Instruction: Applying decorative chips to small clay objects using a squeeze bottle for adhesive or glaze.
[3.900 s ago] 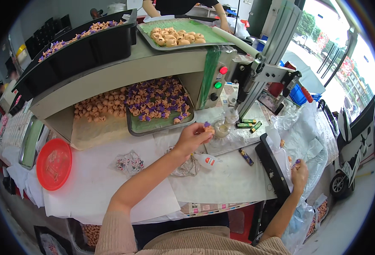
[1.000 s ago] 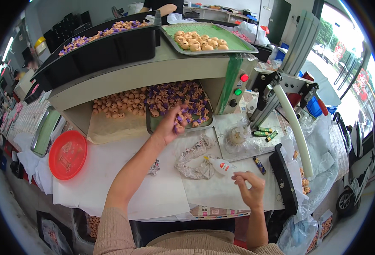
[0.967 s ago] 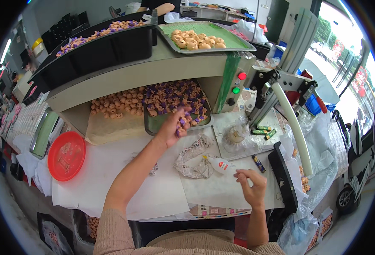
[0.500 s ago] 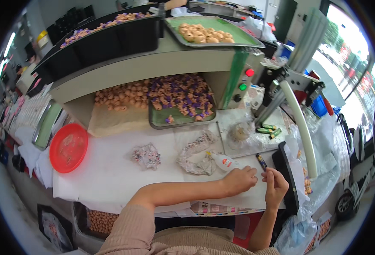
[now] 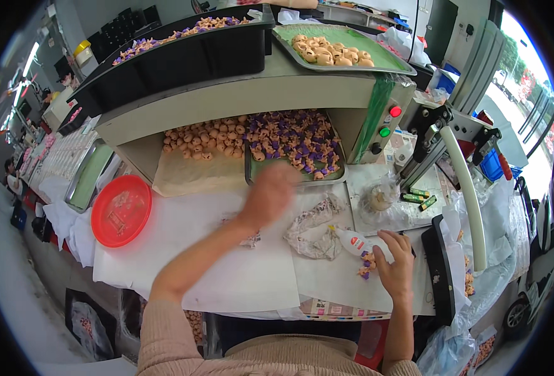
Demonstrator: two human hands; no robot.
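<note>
1. The step in hand appears to be handling loose doll bodies: a small cluster of tan-and-purple doll bodies (image 5: 368, 264) lies on the tabletop (image 5: 252, 285), just beside the right hand (image 5: 395, 260).
2. The right fingers are curved and parted from the thumb, with nothing visibly gripped between them.
3. The left hand (image 5: 270, 195) is at the near edge of the shallow tray (image 5: 255, 169); blur hides whether its fingers are open or hold anything.
4. As a judgement, a next pick calls for a light pinch on one body, since the jutting limbs could snag neighbours.
5. The tray is green-lined, heaped with more such bodies; left of it, smooth, rounded tan heads (image 5: 205, 139) rest on brown paper (image 5: 192, 177).
6. White sheets cover the tabletop, bearing a soft-looking white squeeze bottle (image 5: 354, 243) and a crumpled, speckled wrapper (image 5: 311, 237).
</note>
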